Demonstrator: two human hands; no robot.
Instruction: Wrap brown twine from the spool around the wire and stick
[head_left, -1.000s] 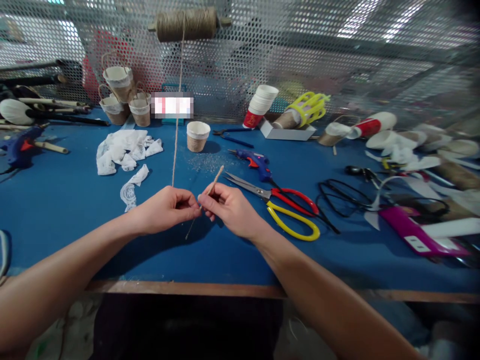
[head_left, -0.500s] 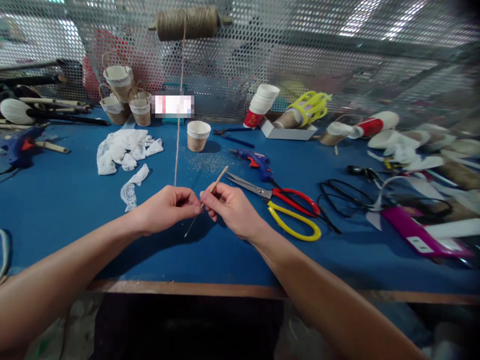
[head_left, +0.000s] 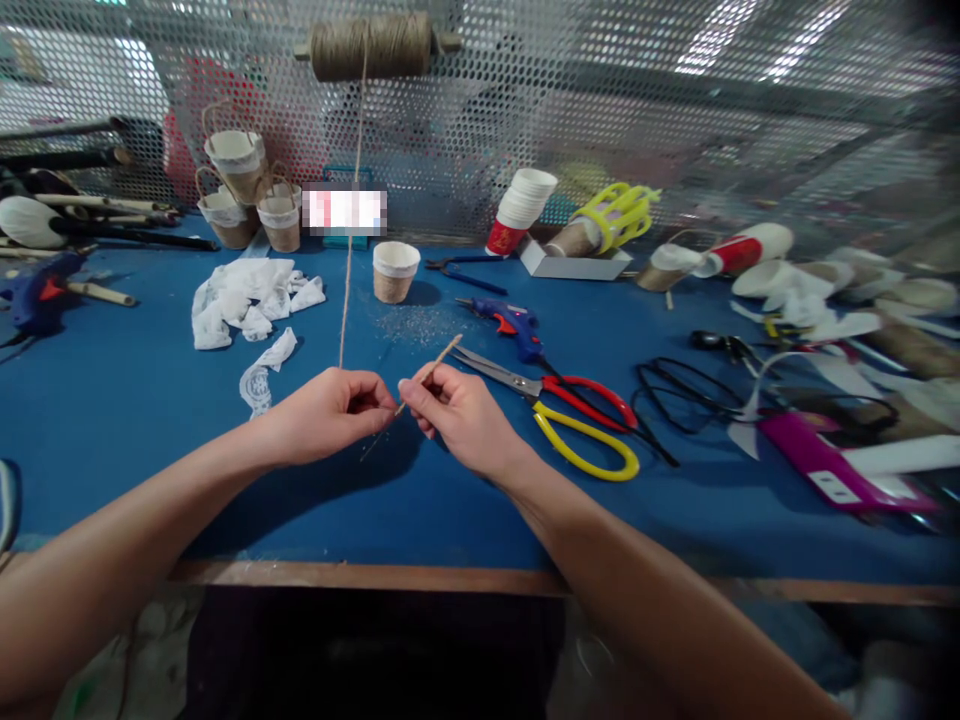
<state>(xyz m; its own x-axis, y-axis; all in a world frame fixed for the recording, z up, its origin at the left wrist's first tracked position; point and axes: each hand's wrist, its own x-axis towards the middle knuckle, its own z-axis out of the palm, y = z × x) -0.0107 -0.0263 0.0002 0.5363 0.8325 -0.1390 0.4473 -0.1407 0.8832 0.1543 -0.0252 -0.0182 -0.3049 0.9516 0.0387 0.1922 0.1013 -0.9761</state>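
Twine (head_left: 348, 290) runs down from a brown spool (head_left: 371, 48) at the back to my left hand (head_left: 349, 410), whose fingers are pinched round it. My right hand (head_left: 457, 410) pinches a short twisted piece of twine (head_left: 446, 353); its end sticks up past the thumb and forefinger. The fingertips of both hands nearly meet over the blue table. Thin loose fibres show below the left fingertips. Just right of my right hand lie scissors (head_left: 529, 385) with one red and one yellow handle. A burlap-wrapped cup (head_left: 396, 275) with a white rim stands beyond the hands.
White lace (head_left: 240, 300) lies at left, near several small baskets (head_left: 240, 165). Blue glue guns (head_left: 510, 325) rest at right and far left. Behind the pliers (head_left: 469, 272) stand stacked paper cups (head_left: 519, 215). A purple power strip (head_left: 832, 465) and black cables lie at right.
The hanging twine has swung slightly left at its lower end with my left hand. The twisted end in my right hand sticks out a little farther to the right.
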